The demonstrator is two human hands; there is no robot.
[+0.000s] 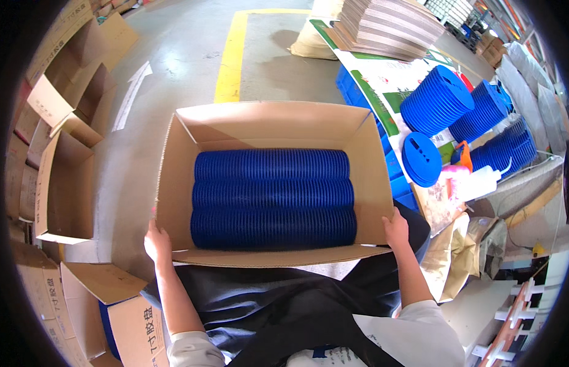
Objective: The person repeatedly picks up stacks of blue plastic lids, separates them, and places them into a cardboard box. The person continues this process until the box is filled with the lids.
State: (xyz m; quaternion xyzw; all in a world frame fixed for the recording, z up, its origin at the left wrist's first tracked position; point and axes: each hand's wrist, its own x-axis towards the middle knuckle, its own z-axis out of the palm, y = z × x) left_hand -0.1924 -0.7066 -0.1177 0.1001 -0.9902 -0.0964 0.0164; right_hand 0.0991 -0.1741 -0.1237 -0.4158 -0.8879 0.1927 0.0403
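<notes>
In front of me is an open cardboard box (275,125), its top flaps upright. Three rows of blue ridged plastic discs (272,194), stacked on edge, lie side by side across its bottom. My left hand (157,243) is closed on the box's left side near the front corner. At the opposite front corner, my right hand (396,230) grips the right side. Both thumbs show near the cardboard edge; the other fingers are partly hidden behind the walls. Below the box are my legs in dark cloth.
To the right, a table (373,101) carries stacks of blue discs (437,101), one loose disc (421,160), a white squeeze bottle (481,183) and flattened cardboard (391,27). Open cartons (67,189) line the left. Another carton (134,324) at lower left contains blue discs.
</notes>
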